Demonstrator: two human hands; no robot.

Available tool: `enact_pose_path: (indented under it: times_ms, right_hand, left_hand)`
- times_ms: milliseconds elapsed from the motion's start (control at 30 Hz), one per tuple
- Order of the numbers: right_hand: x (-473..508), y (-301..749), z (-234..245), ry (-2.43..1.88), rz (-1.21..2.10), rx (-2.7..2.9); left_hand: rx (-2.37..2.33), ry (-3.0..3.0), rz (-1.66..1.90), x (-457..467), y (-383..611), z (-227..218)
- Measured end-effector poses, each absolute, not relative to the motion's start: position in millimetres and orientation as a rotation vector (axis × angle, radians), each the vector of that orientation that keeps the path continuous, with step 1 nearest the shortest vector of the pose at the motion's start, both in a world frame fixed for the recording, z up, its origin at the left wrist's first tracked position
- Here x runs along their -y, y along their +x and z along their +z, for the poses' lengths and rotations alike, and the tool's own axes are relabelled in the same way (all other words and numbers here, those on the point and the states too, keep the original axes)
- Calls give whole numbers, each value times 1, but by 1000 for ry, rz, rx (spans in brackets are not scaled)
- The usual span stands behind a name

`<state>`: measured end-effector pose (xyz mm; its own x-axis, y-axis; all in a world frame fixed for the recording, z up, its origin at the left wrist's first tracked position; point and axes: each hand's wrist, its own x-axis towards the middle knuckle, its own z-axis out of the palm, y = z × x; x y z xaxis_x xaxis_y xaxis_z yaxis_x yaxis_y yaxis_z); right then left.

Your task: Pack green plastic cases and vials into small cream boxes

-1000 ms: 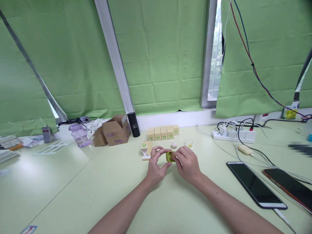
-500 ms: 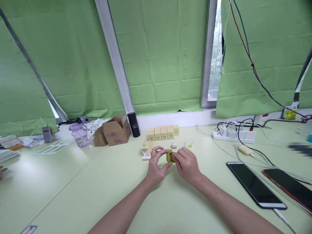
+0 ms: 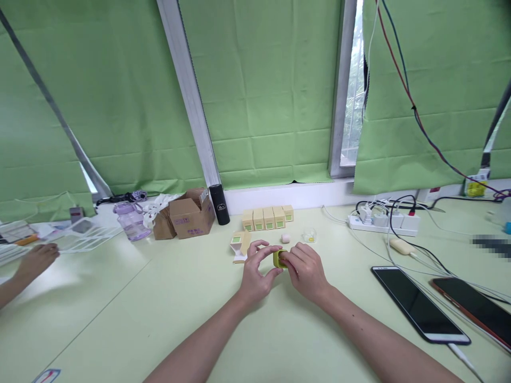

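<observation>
Green case [image 3: 279,258], small and rounded, pinched between both hands just above the pale green table [image 3: 159,314], near its middle. Left hand [image 3: 257,274] closed on the case's left side, thumb under, fingers curled over the top. Right hand [image 3: 305,271] closed on the right side, fingertips pressed to the case. Just behind and left of the hands, open small carton [image 3: 239,246] with a flap down on the table. Beyond the case, tiny pink piece [image 3: 285,238] and clear plastic bit [image 3: 308,234], both apart from the hands. Further back, row of small boxes [image 3: 266,217] standing side by side along the sill. Left of those, black cylinder [image 3: 219,204], brown cardboard box [image 3: 190,215] and purple bottle [image 3: 131,221]. Off to the right, white power strip [image 3: 382,221] with tangled cables, and two phones [image 3: 419,303] lying flat, screens dark. At the far left edge, another person's hand [image 3: 36,260] touching clear sheets [image 3: 85,234].
</observation>
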<state>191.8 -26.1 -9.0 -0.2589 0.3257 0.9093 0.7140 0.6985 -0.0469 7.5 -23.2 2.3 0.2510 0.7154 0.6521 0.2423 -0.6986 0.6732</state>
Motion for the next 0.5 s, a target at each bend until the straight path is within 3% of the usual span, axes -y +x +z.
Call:
enact_pose_path:
  times_ms: [500]
  right_hand:
    - [24, 200, -7, -753, -406, 1912]
  left_hand:
    - [-903, 2131, 1459, 20, 4, 4]
